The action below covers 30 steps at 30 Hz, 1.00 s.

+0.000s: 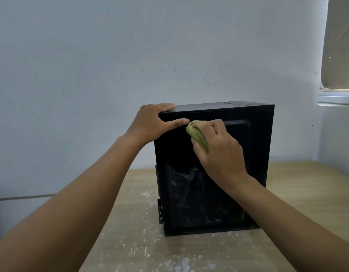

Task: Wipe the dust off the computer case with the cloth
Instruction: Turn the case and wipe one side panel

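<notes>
A black computer case (254, 146) stands upright on a wooden table, its side panel facing me. Whitish dust smears show on the lower part of that panel. My left hand (152, 122) grips the case's top left corner, fingers over the top edge and thumb along the side panel. My right hand (218, 148) holds a bunched yellow-green cloth (197, 135) and presses it against the upper part of the side panel, just right of my left thumb. Most of the cloth is hidden under my fingers.
The wooden table (299, 189) has white paint or dust specks across its near part. A pale wall rises right behind the case. A window ledge (336, 99) with a blind sits at the upper right. A thin cable runs along the wall at the left.
</notes>
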Each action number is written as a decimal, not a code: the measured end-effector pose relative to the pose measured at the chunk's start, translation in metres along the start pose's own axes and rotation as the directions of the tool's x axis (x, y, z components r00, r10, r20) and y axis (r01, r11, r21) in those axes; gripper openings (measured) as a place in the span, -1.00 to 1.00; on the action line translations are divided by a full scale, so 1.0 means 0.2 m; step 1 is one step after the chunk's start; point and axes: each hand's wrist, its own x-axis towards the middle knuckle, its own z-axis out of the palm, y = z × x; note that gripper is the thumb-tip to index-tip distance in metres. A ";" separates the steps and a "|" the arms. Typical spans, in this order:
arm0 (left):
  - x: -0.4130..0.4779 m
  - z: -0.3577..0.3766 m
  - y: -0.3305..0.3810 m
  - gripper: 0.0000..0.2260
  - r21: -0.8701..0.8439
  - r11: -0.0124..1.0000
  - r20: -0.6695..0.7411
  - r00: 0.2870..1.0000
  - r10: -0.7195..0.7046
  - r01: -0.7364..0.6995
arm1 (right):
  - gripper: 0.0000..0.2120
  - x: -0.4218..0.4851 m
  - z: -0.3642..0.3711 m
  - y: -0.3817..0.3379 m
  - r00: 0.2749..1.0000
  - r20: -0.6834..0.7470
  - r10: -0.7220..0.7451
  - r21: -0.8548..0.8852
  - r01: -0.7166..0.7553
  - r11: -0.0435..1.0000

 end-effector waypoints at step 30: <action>-0.03 0.01 -0.03 -0.45 -0.039 0.999 -0.057 0.998 -0.023 0.021 | -0.80 -0.08 0.13 -0.18 0.994 0.105 -0.044 -0.087 0.053 0.995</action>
